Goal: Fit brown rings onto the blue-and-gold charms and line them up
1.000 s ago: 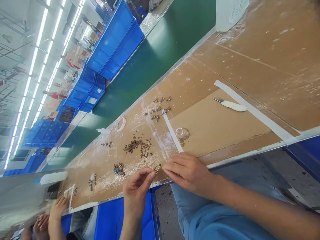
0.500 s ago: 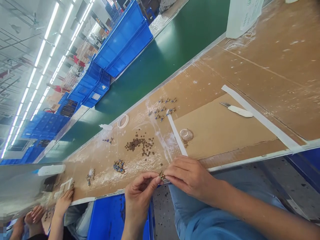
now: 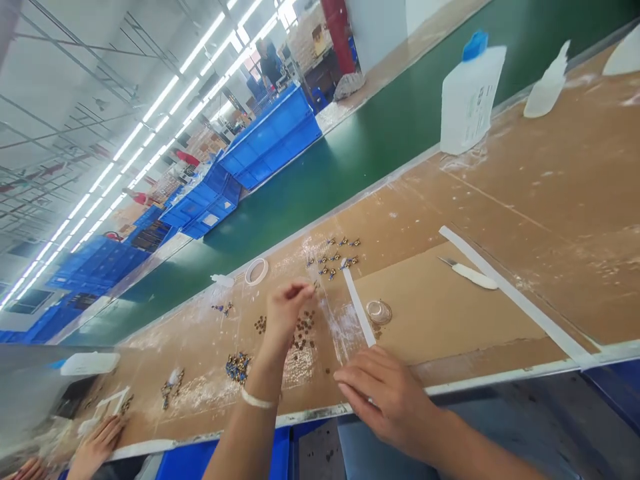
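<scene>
My left hand (image 3: 287,307) is stretched out over the table, its fingertips pinched on a small brass-coloured metal part (image 3: 315,285). Just beyond it lies a loose group of small blue-and-brass parts (image 3: 333,258). Under and around my left forearm are scattered small brown bead-like pieces (image 3: 304,327), partly hidden by the arm. Left of the forearm sits a heap of blue-and-brass parts (image 3: 238,367). My right hand (image 3: 383,393) is at the near table edge, fingers bent and pressed together; what lies between them, if anything, is hidden.
Right of the white tape strip (image 3: 358,303) stand a small clear cup (image 3: 379,311) and a craft knife (image 3: 470,273). A tape roll (image 3: 257,272) lies near the green belt (image 3: 390,143). White bottles (image 3: 470,100) stand at the back right. A co-worker's hand (image 3: 100,440) is at the left.
My left hand has moved away from the right and forward over the table, carrying the small metal part. My right hand has stayed near the edge. The view has tilted upward.
</scene>
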`<state>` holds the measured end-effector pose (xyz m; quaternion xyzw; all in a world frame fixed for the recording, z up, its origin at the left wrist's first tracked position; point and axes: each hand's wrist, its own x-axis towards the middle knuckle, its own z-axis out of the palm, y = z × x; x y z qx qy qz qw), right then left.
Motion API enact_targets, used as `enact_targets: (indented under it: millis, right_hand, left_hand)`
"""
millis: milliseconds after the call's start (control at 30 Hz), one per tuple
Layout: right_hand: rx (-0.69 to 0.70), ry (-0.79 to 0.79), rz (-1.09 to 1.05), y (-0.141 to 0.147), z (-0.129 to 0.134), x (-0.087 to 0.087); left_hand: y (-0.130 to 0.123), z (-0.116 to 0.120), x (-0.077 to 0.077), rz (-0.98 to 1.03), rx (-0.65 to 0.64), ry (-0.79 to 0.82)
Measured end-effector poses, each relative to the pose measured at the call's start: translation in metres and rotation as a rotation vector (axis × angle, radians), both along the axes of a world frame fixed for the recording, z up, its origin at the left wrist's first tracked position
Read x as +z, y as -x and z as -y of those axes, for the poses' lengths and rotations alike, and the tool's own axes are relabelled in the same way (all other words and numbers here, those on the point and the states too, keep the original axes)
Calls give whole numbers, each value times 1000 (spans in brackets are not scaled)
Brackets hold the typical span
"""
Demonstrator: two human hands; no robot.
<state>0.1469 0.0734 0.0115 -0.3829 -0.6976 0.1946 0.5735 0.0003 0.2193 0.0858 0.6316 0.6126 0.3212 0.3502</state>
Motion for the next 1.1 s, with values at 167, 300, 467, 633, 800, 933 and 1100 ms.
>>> enact_targets:
  millis: [167,300,467,633,800,933,1100]
  right_hand:
    - [-30,-9,83,6,-4,-10]
    - [-91,-83,102,8,-9,-13]
    - [-133,-141,128,9,-11,-14]
    - [-78,-108,92,2,-7,-7]
    - [-47,-155,75,-3,-3,-4]
    - [-27,-195,124,-4,-4,-7]
    - [-33,-296,178,-6,-5,-7]
  left_hand:
    - [-44,-101,-15,-66,-19,24]
    - [-52,-136,-23,-112,-16,101]
    - [-40,-143,-29,-165,-19,162]
    - [10,-120,-15,-286,51,118]
    - [131,-50,10,-471,227,153]
    - [215,14,19,-610,351,271]
    - [258,50,-2,-701,372,358]
